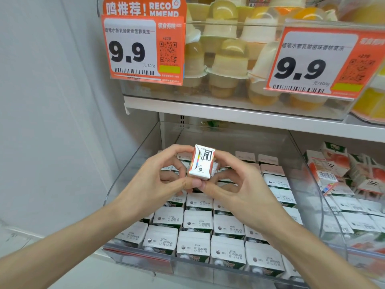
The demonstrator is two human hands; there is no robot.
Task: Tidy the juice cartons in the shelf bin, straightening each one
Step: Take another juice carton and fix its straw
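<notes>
Both hands pinch one carton (201, 162) at frame centre, lifted above the bin (133, 163). Left hand (154, 176) and right hand (235, 184) each have fingers curled round it, thumbs meeting under its near edge. Rows (200, 226) of upright cartons fill the lower bin. To do it well: turn the carton so its printed top matches the rows, then lower it straight into a gap, without knocking neighbours.

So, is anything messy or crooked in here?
Yes. The cartons in the right-hand bin lie tumbled at all angles, unlike the neat rows in the clear bin. One carton is out of its row, pinched between the left hand and right hand.
</notes>
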